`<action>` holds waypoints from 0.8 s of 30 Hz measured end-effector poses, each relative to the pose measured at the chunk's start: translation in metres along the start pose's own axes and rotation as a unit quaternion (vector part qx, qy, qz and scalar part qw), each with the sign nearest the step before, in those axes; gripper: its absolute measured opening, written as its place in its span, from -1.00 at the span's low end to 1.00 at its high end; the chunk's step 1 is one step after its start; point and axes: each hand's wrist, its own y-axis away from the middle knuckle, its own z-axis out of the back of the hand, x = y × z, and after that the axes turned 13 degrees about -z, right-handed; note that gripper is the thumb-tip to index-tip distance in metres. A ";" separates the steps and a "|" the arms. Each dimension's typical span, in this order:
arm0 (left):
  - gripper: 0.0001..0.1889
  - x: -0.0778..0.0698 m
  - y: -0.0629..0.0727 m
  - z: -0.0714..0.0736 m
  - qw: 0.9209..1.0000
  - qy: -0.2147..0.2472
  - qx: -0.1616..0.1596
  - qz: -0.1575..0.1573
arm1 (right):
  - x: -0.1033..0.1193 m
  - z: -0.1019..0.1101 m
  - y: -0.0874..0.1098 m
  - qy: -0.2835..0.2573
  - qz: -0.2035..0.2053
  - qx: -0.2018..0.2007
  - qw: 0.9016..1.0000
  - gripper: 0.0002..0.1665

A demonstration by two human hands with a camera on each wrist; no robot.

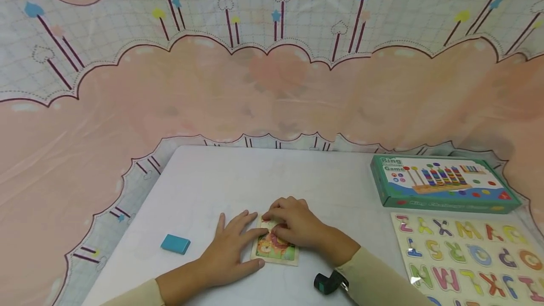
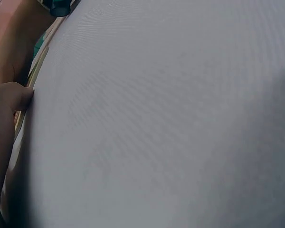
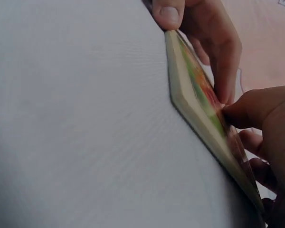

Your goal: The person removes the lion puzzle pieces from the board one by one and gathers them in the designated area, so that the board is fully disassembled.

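Picture board lies flat on the white table. Our left hand touches it, fingers spread; our right hand bends over it, though whether its fingers pinch we cannot tell.

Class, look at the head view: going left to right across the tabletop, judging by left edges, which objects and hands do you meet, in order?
Blue block, left hand, picture puzzle, right hand, small black device, green Ring Challenge Game box, letter board.
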 end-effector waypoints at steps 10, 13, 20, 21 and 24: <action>-0.37 -0.002 -0.001 0.000 1.000 -0.011 0.001 0.000 | 0.003 0.005 -0.008 -0.024 -0.035 0.036 0.998 -0.52; -0.37 -0.003 -0.002 0.001 1.000 -0.017 0.000 0.000 | 0.005 0.009 -0.009 -0.031 -0.040 0.047 0.998 -0.54; -0.40 -0.003 -0.002 0.001 1.000 -0.025 -0.010 -0.008 | 0.007 0.013 -0.015 -0.049 -0.071 0.087 0.992 -0.58; -0.41 -0.003 -0.003 0.001 1.000 -0.023 -0.013 -0.009 | 0.008 0.014 -0.016 -0.051 -0.075 0.091 0.992 -0.58; -0.45 -0.004 -0.003 0.002 1.000 -0.016 -0.018 -0.008 | 0.010 0.016 -0.020 -0.052 -0.090 0.103 0.989 -0.59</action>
